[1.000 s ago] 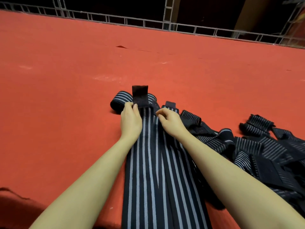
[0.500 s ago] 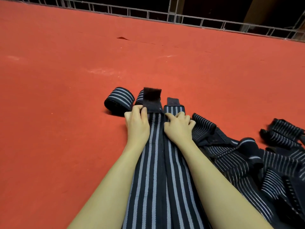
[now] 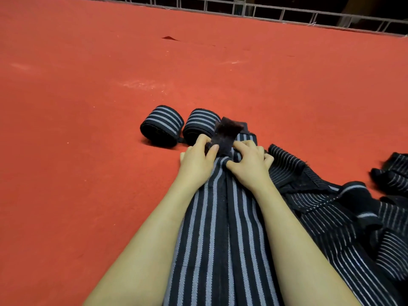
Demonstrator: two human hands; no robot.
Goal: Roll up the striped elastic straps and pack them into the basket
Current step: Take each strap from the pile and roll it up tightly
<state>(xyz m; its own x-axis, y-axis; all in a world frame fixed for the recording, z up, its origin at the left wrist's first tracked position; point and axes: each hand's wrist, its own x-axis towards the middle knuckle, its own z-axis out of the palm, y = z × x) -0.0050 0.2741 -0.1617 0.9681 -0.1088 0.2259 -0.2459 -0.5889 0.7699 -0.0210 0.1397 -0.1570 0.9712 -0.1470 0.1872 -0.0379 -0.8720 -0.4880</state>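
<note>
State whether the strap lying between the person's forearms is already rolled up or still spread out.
Spread out: the strap lies flat along the red table. Only its far end is gathered under the left hand and right hand.

We note a red felt-like surface [image 3: 88, 195] filling most of the head view. It carries pale scuff marks [image 3: 141, 85] left of centre and a fainter pale streak [image 3: 234, 62] farther back. A small dark tear or raised flap [image 3: 169, 38] sits toward the far side, with a thin crease running right from it. Along the far edge we see a white metal grid railing [image 3: 276, 13], made of rectangular frames. Behind the railing the background is dark, and we cannot make out its contents.
</note>
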